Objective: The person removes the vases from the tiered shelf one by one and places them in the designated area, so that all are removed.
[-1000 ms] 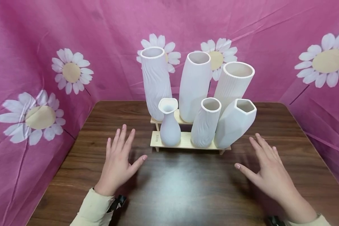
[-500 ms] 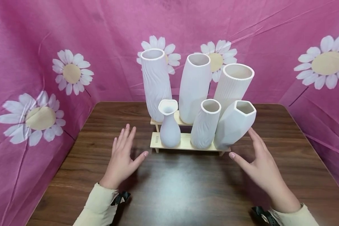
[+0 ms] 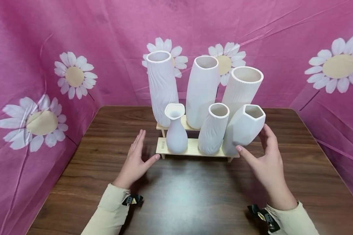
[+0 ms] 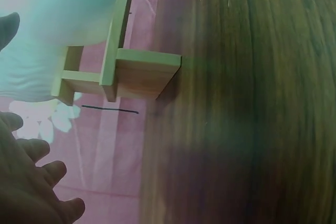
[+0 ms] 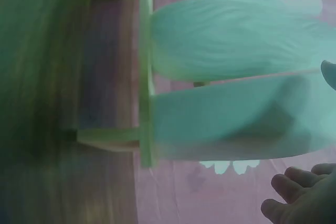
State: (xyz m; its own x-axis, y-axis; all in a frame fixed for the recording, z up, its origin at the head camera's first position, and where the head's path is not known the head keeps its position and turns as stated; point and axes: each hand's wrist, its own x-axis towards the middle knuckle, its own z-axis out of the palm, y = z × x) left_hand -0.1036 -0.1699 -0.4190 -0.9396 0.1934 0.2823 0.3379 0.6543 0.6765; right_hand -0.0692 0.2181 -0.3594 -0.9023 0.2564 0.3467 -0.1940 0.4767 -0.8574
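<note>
Spans the faceted vase [image 3: 244,130] with right hand [image 3: 269,166], fingers [image 3: 272,138] wide and partly hidden; poises left hand [image 3: 133,164], fingers straight, beside the stand [image 3: 161,148].

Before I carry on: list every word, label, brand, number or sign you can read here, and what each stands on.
Nothing can be read.
One small dark mark, left end of the wooden stand's lower shelf in the head view: possibly lettering, too small to read.
Vases: no lettering visible.
Pink backdrop: printed flowers, no words visible.
</note>
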